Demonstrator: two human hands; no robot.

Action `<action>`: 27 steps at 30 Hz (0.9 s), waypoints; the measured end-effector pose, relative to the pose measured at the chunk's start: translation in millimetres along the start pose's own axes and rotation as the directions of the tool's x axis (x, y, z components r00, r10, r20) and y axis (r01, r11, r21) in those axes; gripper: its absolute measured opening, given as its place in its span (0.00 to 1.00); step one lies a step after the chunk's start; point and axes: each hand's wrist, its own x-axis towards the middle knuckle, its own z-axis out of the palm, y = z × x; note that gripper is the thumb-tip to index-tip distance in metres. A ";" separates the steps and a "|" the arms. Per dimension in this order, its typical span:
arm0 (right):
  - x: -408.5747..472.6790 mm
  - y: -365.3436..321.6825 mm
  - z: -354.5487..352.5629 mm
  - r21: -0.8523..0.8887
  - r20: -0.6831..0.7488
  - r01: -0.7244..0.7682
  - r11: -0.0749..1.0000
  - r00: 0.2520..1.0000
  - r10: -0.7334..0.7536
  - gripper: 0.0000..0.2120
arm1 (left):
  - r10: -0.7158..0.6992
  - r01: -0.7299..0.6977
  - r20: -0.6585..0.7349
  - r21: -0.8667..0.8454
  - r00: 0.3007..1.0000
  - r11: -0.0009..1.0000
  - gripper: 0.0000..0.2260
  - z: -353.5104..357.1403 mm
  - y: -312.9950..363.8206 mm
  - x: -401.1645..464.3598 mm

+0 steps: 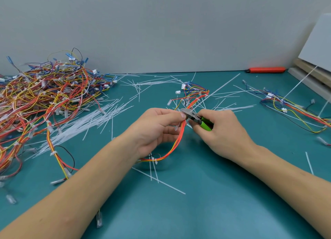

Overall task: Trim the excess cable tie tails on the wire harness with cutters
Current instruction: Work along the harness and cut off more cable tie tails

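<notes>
1. The surface (197,212) is seen to be teal
2. The wire harness (176,143) is made up of orange, red and yellow strands, with white connectors at its far end
3. The cutters (196,119) are shown with bright green handles and a grey metal head
4. The cut tie tails (86,120) scattered about are translucent white
5. The heap of harnesses (43,99) is coloured red, orange, yellow, blue and black
6. The knife (266,69) is orange-red with a black tip
7. The wall (161,29) is pale grey
</notes>
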 end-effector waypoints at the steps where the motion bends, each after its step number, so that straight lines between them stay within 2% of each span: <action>1: 0.3 0.6 0.3 -0.006 -0.002 -0.002 1.000 1.000 0.002 0.15 | 0.002 -0.002 -0.003 0.001 1.000 1.000 0.04 0.1 0.2 0.3; 8: 3.1 1.9 -0.1 0.006 -0.007 0.047 0.999 0.999 -0.047 0.06 | 0.009 -0.009 -0.009 0.008 1.000 1.000 0.05 0.6 0.5 -0.1; 15: 4.0 1.6 0.0 0.026 0.014 0.034 0.999 0.999 -0.034 0.04 | 0.061 -0.056 -0.046 0.112 0.997 0.992 0.06 0.3 2.1 -0.8; 22: 5.7 0.5 -3.0 -0.027 0.066 -0.011 1.000 0.998 0.013 0.08 | 0.056 -0.043 -0.096 0.133 0.994 0.990 0.04 1.5 0.0 -0.2; 27: 8.3 4.0 -9.7 -0.152 0.183 -0.019 0.988 0.982 0.047 0.22 | 0.032 -0.020 -0.110 0.112 0.993 0.994 0.07 3.7 -1.7 -0.6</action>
